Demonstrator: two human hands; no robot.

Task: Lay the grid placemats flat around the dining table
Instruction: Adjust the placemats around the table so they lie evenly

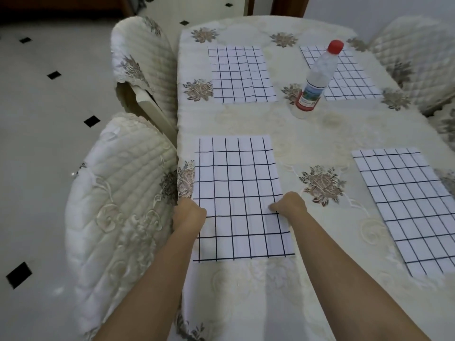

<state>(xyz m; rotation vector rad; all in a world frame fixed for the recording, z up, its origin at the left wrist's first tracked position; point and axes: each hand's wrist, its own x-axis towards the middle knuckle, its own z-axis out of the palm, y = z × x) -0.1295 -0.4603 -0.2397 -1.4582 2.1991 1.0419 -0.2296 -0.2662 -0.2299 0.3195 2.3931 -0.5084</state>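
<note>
White mat (238, 183) lies on the desk (307, 134) by a chair (118, 193). Left grip (189, 214) and right grip (291, 205) each pinch one side, likely to tug it flat and straight.

Two bare forearms reach forward side by side from the bottom of the frame, the left hand (189, 214) and right hand (290, 205) level with each other and set apart. Both hands show their backs, fingers curled under. The left grips the left edge of a mat (236, 183), and the right grips its right edge, partway along its length.
</note>
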